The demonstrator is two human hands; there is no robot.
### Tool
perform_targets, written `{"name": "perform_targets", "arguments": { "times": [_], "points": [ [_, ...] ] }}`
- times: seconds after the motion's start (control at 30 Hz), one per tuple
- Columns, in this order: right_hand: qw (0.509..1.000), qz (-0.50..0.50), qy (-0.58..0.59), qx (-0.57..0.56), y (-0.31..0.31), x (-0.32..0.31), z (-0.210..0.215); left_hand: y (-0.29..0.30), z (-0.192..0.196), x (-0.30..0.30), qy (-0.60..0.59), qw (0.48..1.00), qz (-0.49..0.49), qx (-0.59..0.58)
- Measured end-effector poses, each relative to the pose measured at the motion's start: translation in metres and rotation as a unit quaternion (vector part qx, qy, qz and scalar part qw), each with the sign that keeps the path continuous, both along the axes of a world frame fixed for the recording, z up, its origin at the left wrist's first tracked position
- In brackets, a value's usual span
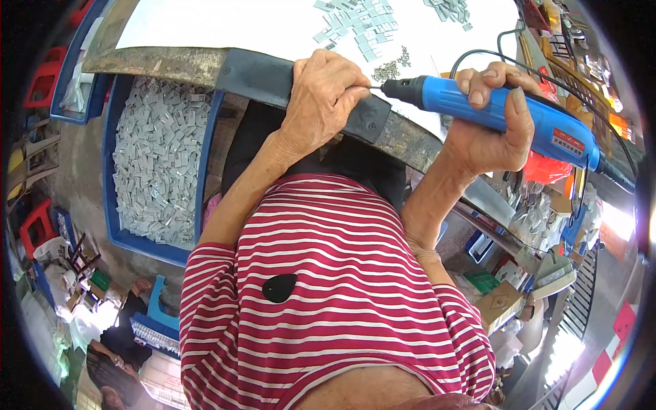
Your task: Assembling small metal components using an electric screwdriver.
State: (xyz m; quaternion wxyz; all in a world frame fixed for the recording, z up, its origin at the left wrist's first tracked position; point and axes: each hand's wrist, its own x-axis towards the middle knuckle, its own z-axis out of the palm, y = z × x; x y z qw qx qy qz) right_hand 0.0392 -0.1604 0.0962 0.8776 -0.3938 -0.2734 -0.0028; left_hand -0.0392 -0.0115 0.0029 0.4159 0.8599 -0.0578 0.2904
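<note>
Fingers of the right hand [486, 142] clasp a smooth blue power screwdriver [492, 113] at upper right, its thin metal bit [375, 87] ending by the curled fingers of the left hand [324, 99]; what those hold, I cannot tell. Flat grey pieces [369, 27] lie on a white sheet [225, 24] at the top; at left, pale oblongs [157, 164] fill a blue bin [108, 164] beside grey floor [78, 164].

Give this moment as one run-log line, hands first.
Left hand: at bit, any held part hidden | Right hand: gripping blue driver | White sheet: grey pieces, small dark parts | Blue bin: light-grey parts
</note>
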Motion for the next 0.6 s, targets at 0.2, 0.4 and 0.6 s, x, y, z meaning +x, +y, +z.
{"name": "perform_targets", "arguments": {
  "times": [0.2,0.4,0.6],
  "points": [
    [1.0,0.008,-0.006,0.016,0.0003,-0.0015,-0.0004,-0.0025,0.0019,-0.0003,-0.002,1.0,0.003,0.004],
    [1.0,-0.004,-0.009,0.016,0.0008,-0.002,-0.001,-0.001,0.0021,-0.0017,0.016,1.0,-0.004,0.001],
    [1.0,-0.016,-0.006,0.012,-0.0006,-0.0025,0.0009,0.0004,0.0061,-0.0036,0.027,1.0,-0.001,0.0]
  ]
}}
